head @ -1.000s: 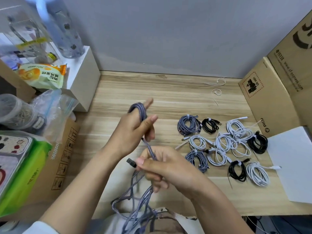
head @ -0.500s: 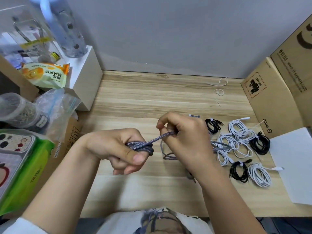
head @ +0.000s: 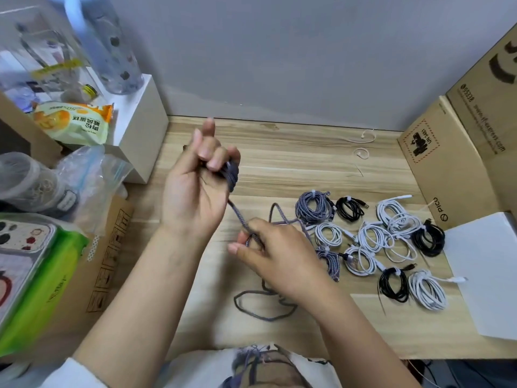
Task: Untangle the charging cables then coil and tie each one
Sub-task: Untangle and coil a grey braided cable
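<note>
- Head view: your left grip (head: pixel 195 189) clamps the wound turns of the grey braided cable (head: pixel 237 215) above the counter (head: pixel 293 163).
- Your right grip (head: pixel 277 256) pinches the strand, which slopes down-right to it; slack lies nearer you.

Left hand (head: pixel 195 191) raised mid-frame, palm toward camera, fingers curled, index extended; right hand (head: pixel 279 256) lower, just right of it, fingers pinched closed.
</note>
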`<state>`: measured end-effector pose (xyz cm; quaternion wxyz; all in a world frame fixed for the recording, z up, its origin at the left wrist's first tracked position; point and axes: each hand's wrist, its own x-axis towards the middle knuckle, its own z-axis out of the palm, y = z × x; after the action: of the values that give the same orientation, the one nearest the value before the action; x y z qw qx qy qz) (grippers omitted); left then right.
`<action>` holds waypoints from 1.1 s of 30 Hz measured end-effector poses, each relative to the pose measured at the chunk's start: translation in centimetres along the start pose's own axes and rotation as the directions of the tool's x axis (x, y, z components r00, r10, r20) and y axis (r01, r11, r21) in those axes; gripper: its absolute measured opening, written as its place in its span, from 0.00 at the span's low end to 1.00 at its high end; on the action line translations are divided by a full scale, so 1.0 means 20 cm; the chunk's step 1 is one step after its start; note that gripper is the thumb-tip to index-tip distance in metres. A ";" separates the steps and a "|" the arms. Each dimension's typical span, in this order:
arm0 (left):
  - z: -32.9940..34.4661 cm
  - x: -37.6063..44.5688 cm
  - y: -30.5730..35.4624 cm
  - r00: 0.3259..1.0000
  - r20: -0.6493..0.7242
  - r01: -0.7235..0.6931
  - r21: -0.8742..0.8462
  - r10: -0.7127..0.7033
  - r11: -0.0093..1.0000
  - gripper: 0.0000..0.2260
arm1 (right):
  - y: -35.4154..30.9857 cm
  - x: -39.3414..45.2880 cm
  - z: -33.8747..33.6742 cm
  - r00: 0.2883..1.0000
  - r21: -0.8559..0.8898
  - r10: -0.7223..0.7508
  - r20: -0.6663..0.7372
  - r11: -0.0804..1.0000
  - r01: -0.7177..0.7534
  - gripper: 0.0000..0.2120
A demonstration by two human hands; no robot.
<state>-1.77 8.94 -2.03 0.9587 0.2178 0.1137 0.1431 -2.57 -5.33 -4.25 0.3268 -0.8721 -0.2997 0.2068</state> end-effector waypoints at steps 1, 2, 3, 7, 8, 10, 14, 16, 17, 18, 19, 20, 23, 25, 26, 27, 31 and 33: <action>-0.02 0.00 -0.04 0.995 -0.024 -0.086 0.235 0.094 0.968 0.06 | -0.02 0.00 0.00 1.000 -0.041 -0.009 0.012 0.999 0.009 0.06; -0.05 0.00 -0.07 0.984 -0.001 -0.157 0.449 0.176 0.880 0.05 | -0.03 0.00 0.01 0.999 -0.088 -0.015 0.031 0.996 0.018 0.05; -0.07 -0.01 -0.11 0.973 0.041 -0.205 0.604 0.226 0.770 0.05 | -0.04 0.00 0.01 0.999 -0.124 -0.017 0.045 0.992 0.023 0.06; -0.17 0.00 -0.10 0.959 0.126 -0.233 0.860 0.255 0.453 0.05 | -0.01 -0.03 -0.01 0.999 -0.243 -0.032 0.013 0.970 0.034 0.16; -0.19 0.00 -0.08 0.963 0.123 -0.212 0.896 0.240 0.390 0.05 | 0.01 -0.03 -0.02 0.999 -0.263 -0.037 -0.027 0.964 0.029 0.16; -0.22 -0.01 -0.05 0.989 0.072 -0.107 0.951 0.131 0.290 0.05 | 0.05 -0.04 -0.05 0.989 -0.181 -0.045 -0.144 0.983 0.019 0.10; -0.23 -0.05 0.01 0.931 -0.082 0.087 0.996 -0.356 -0.002 0.11 | 0.09 -0.03 -0.06 0.974 -0.011 -0.041 -0.225 0.999 0.039 0.11; -0.24 -0.06 0.05 0.789 -0.090 0.063 0.996 -0.608 -0.066 0.24 | 0.09 -0.03 -0.04 0.969 0.064 -0.046 -0.245 0.996 0.063 0.16; -0.24 -0.06 0.07 0.704 -0.053 0.037 0.999 -0.708 -0.038 0.25 | 0.09 -0.03 -0.04 0.962 0.106 -0.039 -0.269 0.992 0.070 0.16; -0.24 -0.06 0.09 0.637 -0.005 0.017 1.000 -0.771 0.007 0.21 | 0.09 -0.03 -0.04 0.956 0.153 -0.027 -0.292 0.985 0.075 0.13; -0.24 -0.06 0.11 0.605 0.032 0.018 0.998 -0.796 0.054 0.17 | 0.09 -0.03 -0.04 0.952 0.207 -0.022 -0.304 0.974 0.088 0.11; -0.25 -0.06 0.12 0.609 0.048 0.026 0.996 -0.791 0.081 0.14 | 0.09 -0.03 -0.04 0.952 0.255 -0.029 -0.305 0.961 0.111 0.11; -0.27 -0.05 0.11 0.682 0.071 0.046 0.989 -0.728 0.140 0.15 | 0.13 -0.01 -0.04 0.965 0.389 -0.044 -0.260 0.910 0.147 0.18; -0.29 -0.05 0.10 0.762 0.047 0.101 0.976 -0.646 0.191 0.10 | 0.23 0.01 -0.02 0.960 0.479 0.053 -0.276 0.874 0.089 0.20; -0.30 -0.05 0.10 0.798 0.032 0.125 0.968 -0.601 0.218 0.08 | 0.30 0.02 -0.01 0.947 0.479 0.113 -0.301 0.877 0.048 0.18; -0.30 -0.05 0.10 0.823 0.021 0.138 0.962 -0.568 0.235 0.08 | 0.38 0.04 0.02 0.935 0.431 0.174 -0.310 0.902 -0.025 0.14; -0.31 -0.05 0.07 0.876 -0.027 0.164 0.956 -0.482 0.244 0.08 | 0.68 0.03 0.17 0.919 0.003 0.395 0.005 0.919 -0.395 0.14; -0.30 -0.05 0.05 0.886 -0.034 0.172 0.951 -0.463 0.257 0.09 | 0.76 0.00 0.23 0.894 -0.192 0.446 0.052 0.883 -0.429 0.15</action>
<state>-4.69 11.82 -6.70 0.6686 0.7165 0.0937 -0.1754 0.73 -12.42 -18.06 0.1789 -0.9318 -0.1275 0.2891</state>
